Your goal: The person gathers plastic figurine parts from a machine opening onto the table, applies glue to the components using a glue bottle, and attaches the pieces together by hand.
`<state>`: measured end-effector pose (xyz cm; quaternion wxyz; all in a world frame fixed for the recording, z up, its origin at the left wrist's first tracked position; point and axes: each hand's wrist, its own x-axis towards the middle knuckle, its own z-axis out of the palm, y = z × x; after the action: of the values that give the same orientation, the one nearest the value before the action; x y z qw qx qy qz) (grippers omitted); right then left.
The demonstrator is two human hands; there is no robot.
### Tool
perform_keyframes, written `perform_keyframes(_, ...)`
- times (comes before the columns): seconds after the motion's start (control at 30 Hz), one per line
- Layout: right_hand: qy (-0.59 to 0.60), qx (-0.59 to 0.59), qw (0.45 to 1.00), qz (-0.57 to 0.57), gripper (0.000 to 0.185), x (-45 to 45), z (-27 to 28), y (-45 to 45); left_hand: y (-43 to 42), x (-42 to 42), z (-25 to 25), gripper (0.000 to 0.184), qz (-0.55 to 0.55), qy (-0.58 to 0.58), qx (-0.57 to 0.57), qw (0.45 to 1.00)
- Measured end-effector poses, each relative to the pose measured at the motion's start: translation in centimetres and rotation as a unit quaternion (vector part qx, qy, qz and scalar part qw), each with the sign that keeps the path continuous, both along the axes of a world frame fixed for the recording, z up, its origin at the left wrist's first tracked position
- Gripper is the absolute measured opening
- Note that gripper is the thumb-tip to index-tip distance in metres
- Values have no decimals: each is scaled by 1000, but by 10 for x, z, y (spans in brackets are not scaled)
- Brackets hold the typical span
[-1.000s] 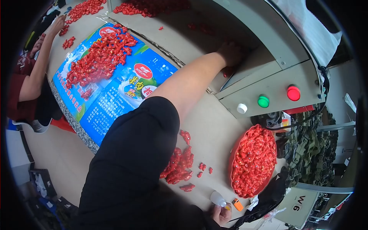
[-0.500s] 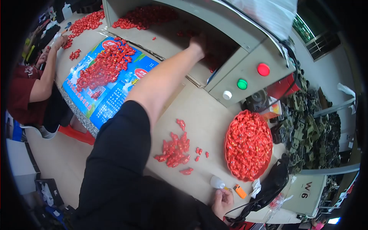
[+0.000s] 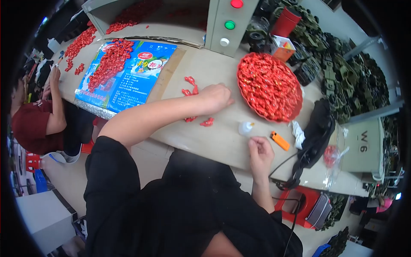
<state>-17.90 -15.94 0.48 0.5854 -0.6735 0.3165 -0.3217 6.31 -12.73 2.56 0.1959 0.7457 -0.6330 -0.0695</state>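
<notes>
Even light is covering the counter point(image 3: 209, 147), while the cabinet point(image 3: 215, 28) is holding shadow inside. Glints are dotting the red pieces point(image 3: 269, 85). The wide lens is bowing straight edges, black is ringing the view, and the far left is looking soft.

Pale table point(image 3: 214, 144) with red pieces point(image 3: 207, 122), bowl point(image 3: 295, 114) (heaped), small bottle point(image 3: 245, 128), orange lighter point(image 3: 280, 141).

At three o'clock we read "W 6" on a pale green box point(image 3: 363, 156). At ten, we make out "果肉" on a blue carton sheet point(image 3: 128, 85); its small print is blurred.
</notes>
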Motion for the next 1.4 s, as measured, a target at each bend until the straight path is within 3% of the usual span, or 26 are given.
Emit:
perform_keyframes(0.13,-39,13,999,6,8,-1,1,0,-14,0,11,30,-34,72,98,992)
perform_keyframes(0.17,-47,6,999,8,8,0,-1,0,-12,-4,37,36,11,211,223,952)
perform_keyframes(0.3,-70,4,997,24,9,1,-4,0,-9,5,37,42,58,256,161,951)
perform_keyframes(0.53,-61,4,998,23,9,1,-3,0,3,6,37,30,97,350,78,929)
perform_keyframes(0.63,-68,20,997,7,12,0,3,2,32,-6,55,24,97,332,-11,938)
perform_keyframes(0.73,-108,27,993,-29,15,4,6,5,74,-25,55,23,97,234,-76,964)
perform_keyframes(0.8,-90,-34,994,-47,24,8,4,5,98,-37,25,25,99,141,-157,972)
perform_keyframes(0.97,-20,-240,969,-61,41,23,10,9,115,-70,-7,31,159,67,-196,965)
perform_keyframes(1.1,40,-246,968,-32,38,33,9,11,108,-72,-16,29,145,-4,-168,975)
perform_keyframes(1.2,78,-235,969,-12,34,35,6,7,109,-74,-17,20,137,13,-211,968)
perform_keyframes(1.3,28,-214,976,-9,31,36,1,4,115,-77,-1,18,184,323,-175,912)
perform_keyframes(1.4,-97,-70,993,23,30,36,4,7,113,-77,-8,21,127,657,-239,703)
